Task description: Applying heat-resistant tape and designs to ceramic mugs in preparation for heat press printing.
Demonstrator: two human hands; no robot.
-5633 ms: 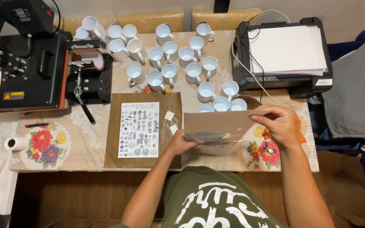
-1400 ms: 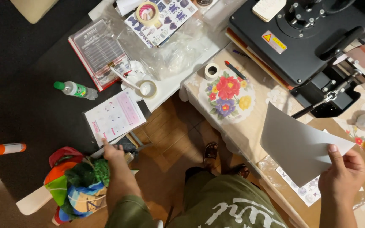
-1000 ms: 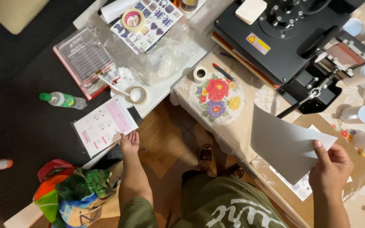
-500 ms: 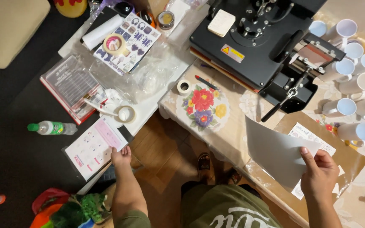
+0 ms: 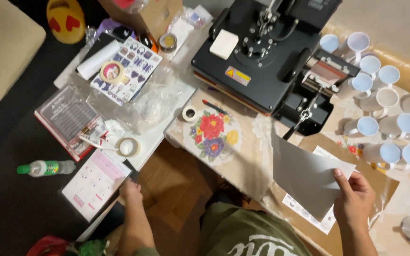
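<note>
White ceramic mugs [image 5: 380, 125] stand upright in rows on the desk [image 5: 252, 161] right of the black heat press [image 5: 266, 52]; the interiors that show look pale blue and hold nothing visible. Right hand [image 5: 354, 199] is pinched on the lower right edge of a plain grey sheet [image 5: 304, 178], held above a brown kraft paper [image 5: 380, 189], long axis running upper-left to lower-right. Left hand [image 5: 130, 190], well apart, rests at the edge of a pink-and-white leaflet [image 5: 96, 182]; can't tell if it grips.
</note>
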